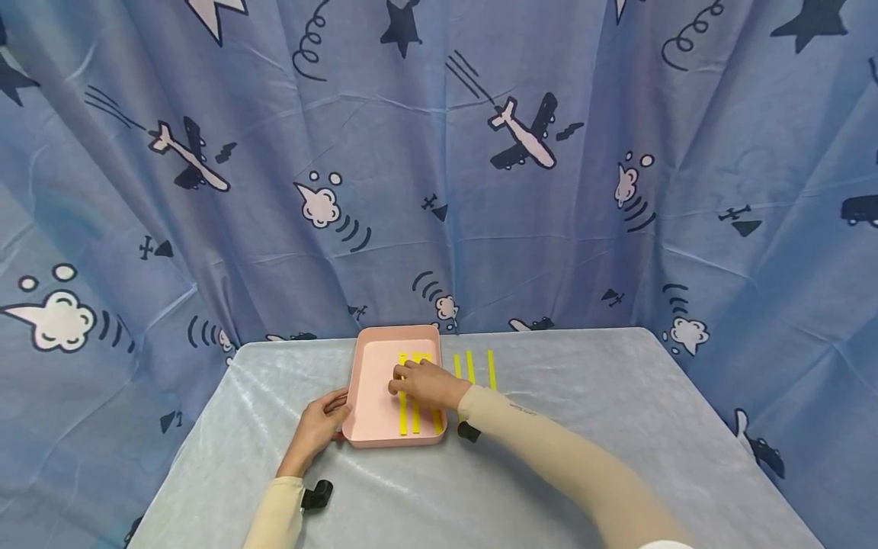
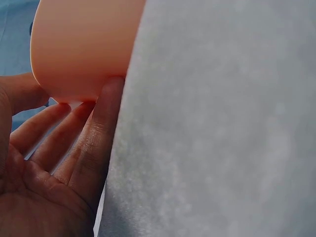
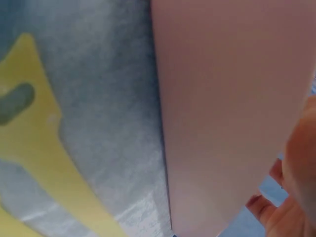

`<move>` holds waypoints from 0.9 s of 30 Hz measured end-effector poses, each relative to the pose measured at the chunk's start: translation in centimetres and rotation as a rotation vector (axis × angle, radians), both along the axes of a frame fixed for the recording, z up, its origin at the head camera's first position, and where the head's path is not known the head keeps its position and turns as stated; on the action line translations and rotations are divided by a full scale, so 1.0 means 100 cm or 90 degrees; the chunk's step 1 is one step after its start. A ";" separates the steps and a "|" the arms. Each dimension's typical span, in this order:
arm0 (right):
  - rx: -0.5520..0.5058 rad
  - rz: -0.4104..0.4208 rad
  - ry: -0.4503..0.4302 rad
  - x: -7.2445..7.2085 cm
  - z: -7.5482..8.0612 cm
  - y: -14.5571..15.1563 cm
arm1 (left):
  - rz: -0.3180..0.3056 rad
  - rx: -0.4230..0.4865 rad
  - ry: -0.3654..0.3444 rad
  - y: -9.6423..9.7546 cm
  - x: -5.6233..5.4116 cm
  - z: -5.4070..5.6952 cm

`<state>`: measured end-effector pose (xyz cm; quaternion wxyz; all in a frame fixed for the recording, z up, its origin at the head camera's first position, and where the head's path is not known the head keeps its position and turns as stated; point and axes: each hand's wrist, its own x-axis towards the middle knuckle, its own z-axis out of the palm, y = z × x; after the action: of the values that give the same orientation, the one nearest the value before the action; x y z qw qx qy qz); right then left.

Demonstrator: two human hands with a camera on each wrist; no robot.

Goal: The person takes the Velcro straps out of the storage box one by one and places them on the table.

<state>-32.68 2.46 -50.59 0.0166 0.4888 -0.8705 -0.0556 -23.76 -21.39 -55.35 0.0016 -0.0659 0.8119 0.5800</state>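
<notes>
A shallow pink tray (image 1: 371,389) lies on the cloth-covered table, with several flat yellow cable ties (image 1: 415,415) side by side in its right half. My left hand (image 1: 315,427) holds the tray at its near left corner; the left wrist view shows the fingers (image 2: 101,108) against the wall's lower edge. Bent over the tray, my right hand (image 1: 428,383) hides part of the ties. Its fingertips (image 3: 259,202) appear loosely curved in the right wrist view, and no tie shows between them. Close beside the tray's wall lies a cable tie with a slotted head (image 3: 42,118).
To the right of the tray, several more yellow cable ties (image 1: 491,370) lie on the grey table cloth (image 1: 583,404), partly covered by my right arm. A blue patterned curtain (image 1: 384,191) hangs behind the table's far edge.
</notes>
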 end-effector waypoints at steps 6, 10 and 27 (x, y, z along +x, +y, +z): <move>0.052 0.005 0.040 0.000 -0.002 -0.003 | 0.001 0.002 0.002 0.000 0.000 0.000; 0.069 0.004 0.050 0.000 -0.005 -0.004 | -0.003 0.012 0.005 0.000 0.001 -0.001; 0.081 0.022 0.038 0.001 -0.010 -0.010 | 0.000 -0.005 -0.003 0.000 0.000 0.001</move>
<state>-32.53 1.49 -51.56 0.0124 0.5021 -0.8556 -0.1251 -23.77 -21.38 -55.22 0.0028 -0.0673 0.8142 0.5767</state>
